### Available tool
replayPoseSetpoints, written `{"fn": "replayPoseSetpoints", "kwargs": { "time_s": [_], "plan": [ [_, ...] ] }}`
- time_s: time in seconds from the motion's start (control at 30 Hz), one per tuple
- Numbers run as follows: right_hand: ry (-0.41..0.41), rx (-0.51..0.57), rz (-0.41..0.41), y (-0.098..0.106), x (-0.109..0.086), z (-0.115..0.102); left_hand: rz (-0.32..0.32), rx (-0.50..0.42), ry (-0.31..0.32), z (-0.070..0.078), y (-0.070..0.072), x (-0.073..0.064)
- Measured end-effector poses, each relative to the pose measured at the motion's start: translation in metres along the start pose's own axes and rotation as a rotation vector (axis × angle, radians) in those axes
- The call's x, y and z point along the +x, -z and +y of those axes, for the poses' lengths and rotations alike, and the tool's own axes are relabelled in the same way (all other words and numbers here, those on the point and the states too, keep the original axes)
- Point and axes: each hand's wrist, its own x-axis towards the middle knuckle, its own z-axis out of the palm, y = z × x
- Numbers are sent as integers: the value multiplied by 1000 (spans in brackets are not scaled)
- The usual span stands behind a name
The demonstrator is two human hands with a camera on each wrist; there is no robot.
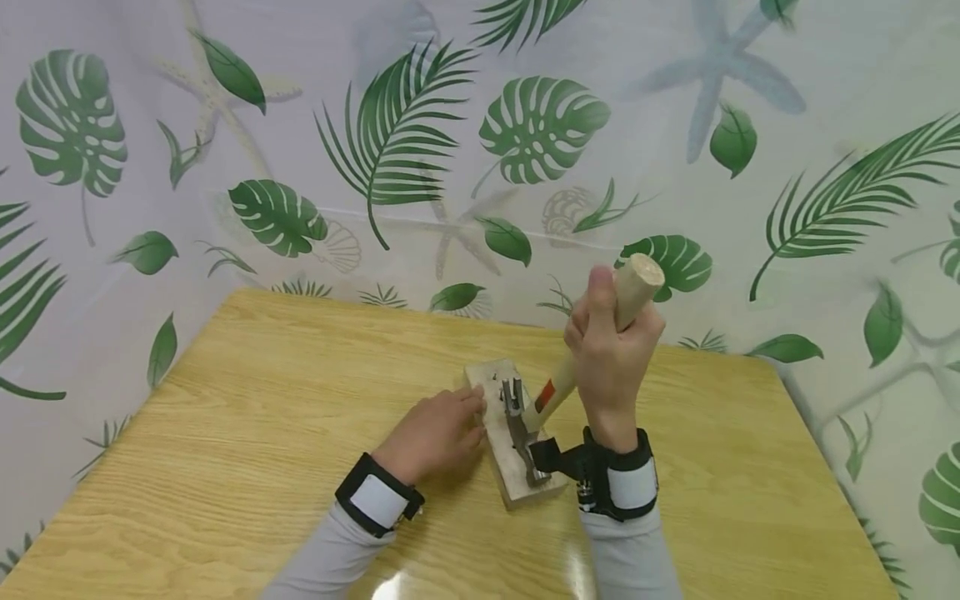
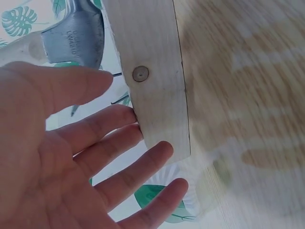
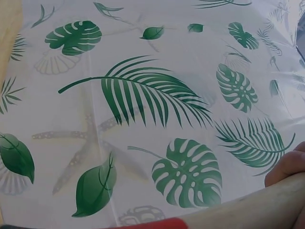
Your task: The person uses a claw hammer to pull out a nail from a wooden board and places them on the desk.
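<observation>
A pale wooden block (image 1: 512, 479) lies on the table in front of me. My left hand (image 1: 438, 433) is at its left side, fingers extended; in the left wrist view fingertips touch the block. My right hand (image 1: 615, 358) grips the wooden handle of a claw hammer (image 1: 555, 392), thumb up near the handle's end. The hammer head (image 1: 519, 429) is over the block, its forked claw pointing away from me. Thin nails (image 2: 117, 74) stick out from the block's face in the left wrist view. A round knot (image 2: 140, 74) marks its side.
The yellow wood-grain table (image 1: 300, 400) extends around the block on both sides. Behind and beside it hangs a pale cloth (image 1: 300, 150) printed with green leaves and starfish. A black strap (image 1: 558, 457) from the right wrist camera dangles close to the hammer head.
</observation>
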Motion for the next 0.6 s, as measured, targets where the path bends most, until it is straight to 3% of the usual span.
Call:
{"fn": "replayPoseSetpoints", "kwargs": {
  "time_s": [0.27,0.4,0.53,0.6],
  "plan": [
    [86,237,103,12,-15,-29,5,10,-9,0,-2,2],
    [149,315,109,17,-22,-40,30,38,-26,3,-1,1],
    [169,375,107,20,-21,-44,176,57,-39,7,-1,3],
    [170,398,108,21,-21,-46,254,-2,-49,11,0,5]
  ]
}}
